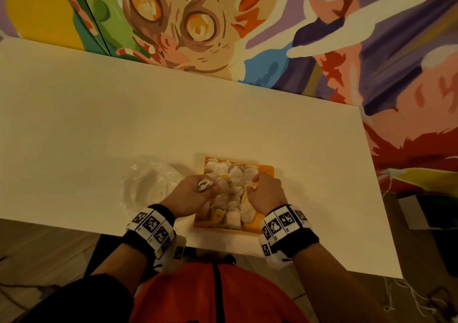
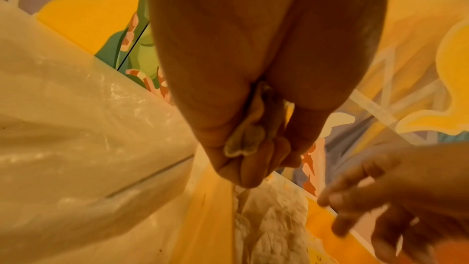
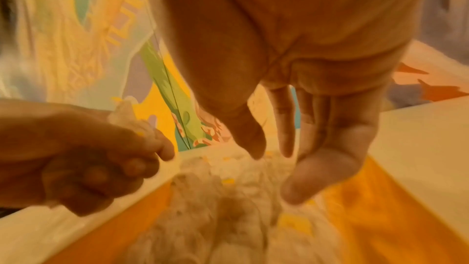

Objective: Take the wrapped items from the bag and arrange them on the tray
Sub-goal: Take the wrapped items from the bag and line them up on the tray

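An orange tray [image 1: 269, 171] near the table's front edge holds several pale wrapped items [image 1: 233, 176]. My left hand [image 1: 195, 193] grips one crumpled wrapped item [image 1: 204, 185] over the tray's left side; the left wrist view shows that wrapped item [image 2: 245, 140] squeezed inside the fist. My right hand [image 1: 266, 190] hovers over the tray's right side, and in the right wrist view its fingers [image 3: 327, 160] hang loosely spread above the pile [image 3: 228, 218], holding nothing. A clear plastic bag [image 1: 148, 183] lies flat, left of the tray.
The white table [image 1: 99, 124] stretches bare to the left and back. A painted mural wall [image 1: 223, 25] stands behind it. The table's right edge [image 1: 379, 198] drops to a cluttered floor with boxes [image 1: 426, 213].
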A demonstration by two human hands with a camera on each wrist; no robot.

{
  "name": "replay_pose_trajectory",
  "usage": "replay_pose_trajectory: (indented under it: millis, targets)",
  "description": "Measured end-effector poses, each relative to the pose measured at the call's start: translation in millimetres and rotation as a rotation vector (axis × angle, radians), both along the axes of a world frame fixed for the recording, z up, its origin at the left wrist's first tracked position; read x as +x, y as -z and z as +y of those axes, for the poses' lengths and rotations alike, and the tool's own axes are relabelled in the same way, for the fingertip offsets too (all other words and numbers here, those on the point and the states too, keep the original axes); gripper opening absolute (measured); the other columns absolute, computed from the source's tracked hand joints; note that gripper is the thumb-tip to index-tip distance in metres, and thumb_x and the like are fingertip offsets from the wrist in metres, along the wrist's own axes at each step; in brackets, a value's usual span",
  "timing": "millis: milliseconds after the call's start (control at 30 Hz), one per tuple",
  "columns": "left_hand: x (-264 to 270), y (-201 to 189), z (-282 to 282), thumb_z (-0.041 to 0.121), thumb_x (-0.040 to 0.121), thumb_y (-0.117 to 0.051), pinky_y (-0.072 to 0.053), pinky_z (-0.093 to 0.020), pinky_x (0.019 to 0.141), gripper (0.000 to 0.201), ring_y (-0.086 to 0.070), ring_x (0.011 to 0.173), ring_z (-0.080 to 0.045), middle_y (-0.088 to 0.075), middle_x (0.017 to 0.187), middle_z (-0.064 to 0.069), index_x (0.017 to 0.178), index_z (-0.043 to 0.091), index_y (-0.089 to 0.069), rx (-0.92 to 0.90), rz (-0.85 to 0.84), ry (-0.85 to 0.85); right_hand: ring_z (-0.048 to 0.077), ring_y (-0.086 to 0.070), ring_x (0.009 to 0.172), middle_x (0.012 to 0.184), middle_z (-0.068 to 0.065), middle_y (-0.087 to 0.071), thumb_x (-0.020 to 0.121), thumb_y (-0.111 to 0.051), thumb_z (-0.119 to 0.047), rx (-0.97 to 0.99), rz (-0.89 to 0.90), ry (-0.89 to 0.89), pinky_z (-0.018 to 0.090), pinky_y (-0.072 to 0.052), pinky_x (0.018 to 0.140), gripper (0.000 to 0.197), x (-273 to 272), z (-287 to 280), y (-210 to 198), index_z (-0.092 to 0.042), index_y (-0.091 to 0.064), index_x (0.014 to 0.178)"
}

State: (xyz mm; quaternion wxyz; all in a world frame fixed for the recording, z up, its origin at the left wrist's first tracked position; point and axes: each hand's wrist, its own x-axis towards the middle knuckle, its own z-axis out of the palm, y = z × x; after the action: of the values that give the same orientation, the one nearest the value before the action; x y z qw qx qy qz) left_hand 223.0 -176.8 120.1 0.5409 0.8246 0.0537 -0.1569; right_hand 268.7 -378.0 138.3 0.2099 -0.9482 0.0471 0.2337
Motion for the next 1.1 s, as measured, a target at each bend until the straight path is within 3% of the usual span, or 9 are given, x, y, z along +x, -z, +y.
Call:
replay_pose_trajectory:
  millis: [100,200,367,533,700,800,933,1033,1100]
  targets:
    - [2.4,0.7,0.2,0.026,0.092,-0.064,-0.051,-0.037,0.076,0.011,-0.065,0.081,-0.021,-0.071,0.087,-0.005,0.086,0.019,-0.07,0.052,-0.007,0.048,0.001,-0.062,0.079,0.09,-0.008,-0.064,0.091,-0.064,-0.027,0.32,-0.17,-0.047,0.008,-0.044,0.066,0.02,-3.1,16.0,-21.7,-0.017,-0.065,0.108]
    - [2.9,0.2,-3.5,0.023,0.093,-0.061,-0.05,-0.033,0.077,0.013,-0.065,0.09,-0.019,-0.071,0.097,0.002,0.101,0.022,-0.07,0.119,-0.027,0.111,-0.008,-0.056,0.068,0.086,-0.016,-0.064,0.085,-0.071,-0.035,0.514,-0.169,-0.175,0.006,-0.044,0.061,0.022,-11.3,33.5,-36.7,-0.023,-0.07,0.104]
    - [2.5,-3.0,-8.6,0.015,0.093,-0.058,-0.041,-0.013,0.064,0.019,-0.062,0.087,-0.014,-0.064,0.093,0.008,0.109,0.016,-0.067,0.142,-0.053,0.121,-0.007,-0.057,0.071,0.086,-0.012,-0.068,0.084,-0.073,-0.029,0.529,-0.197,-0.23,0.007,-0.043,0.062,0.015,-15.3,44.4,-23.3,-0.02,-0.075,0.096]
    - [-1.4,1.2,-1.9,0.015,0.093,-0.061,-0.051,-0.037,0.07,0.01,-0.065,0.079,-0.022,-0.071,0.09,-0.006,0.098,0.018,-0.069,0.008,-0.066,0.042,0.004,-0.066,0.081,0.086,-0.009,-0.071,0.087,-0.07,-0.029,0.623,-0.22,-0.095,0.022,-0.055,0.073,0.007,-12.2,41.1,-10.2,-0.023,-0.073,0.085]
    - [-2.0,-1.4,-1.8,0.012,0.095,-0.057,-0.043,-0.021,0.055,0.013,-0.054,0.059,-0.005,-0.065,0.074,0.005,0.09,0.018,-0.068,-0.135,0.012,-0.053,0.008,-0.069,0.084,0.087,-0.008,-0.072,0.088,-0.07,-0.023,0.799,-0.199,0.059,0.037,-0.059,0.079,0.004,-6.6,31.5,-10.7,-0.025,-0.07,0.084]
    - [-0.6,-2.6,-1.5,0.013,0.1,-0.045,-0.031,-0.025,0.047,0.02,-0.04,0.053,-0.015,-0.052,0.068,-0.004,0.094,0.007,-0.063,-0.285,0.127,-0.166,0.008,-0.067,0.08,0.084,-0.007,-0.072,0.089,-0.069,-0.019,0.862,-0.218,0.076,0.031,-0.058,0.075,0.002,-4.1,23.8,-15.0,-0.019,-0.071,0.088]
    - [4.4,-12.1,-2.5,0.017,0.101,-0.045,-0.023,-0.025,0.048,0.02,-0.034,0.051,-0.012,-0.041,0.066,0.0,0.107,0.015,-0.063,-0.432,0.149,-0.298,0.007,-0.066,0.079,0.083,-0.008,-0.069,0.09,-0.068,-0.02,0.81,-0.26,0.01,0.019,-0.053,0.073,0.003,-1.5,12.8,-13.2,-0.021,-0.071,0.091]
    - [4.9,-26.2,-8.0,0.02,0.095,-0.06,-0.035,-0.022,0.047,0.015,-0.045,0.05,-0.007,-0.053,0.06,0.014,0.11,0.019,-0.066,-0.392,0.036,-0.217,0.01,-0.066,0.082,0.085,-0.008,-0.069,0.09,-0.067,-0.021,0.761,-0.249,-0.054,0.018,-0.051,0.072,0.007,-1.1,7.3,-8.1,-0.024,-0.071,0.095]
    - [5.4,-31.4,-10.8,0.015,0.09,-0.067,-0.046,-0.015,0.057,0.019,-0.059,0.063,-0.002,-0.066,0.071,0.015,0.109,0.017,-0.067,-0.304,-0.093,-0.129,0.01,-0.065,0.085,0.089,-0.007,-0.07,0.091,-0.066,-0.021,0.732,-0.244,-0.099,0.019,-0.05,0.073,0.01,-1.2,4.8,-5.8,-0.022,-0.072,0.099]
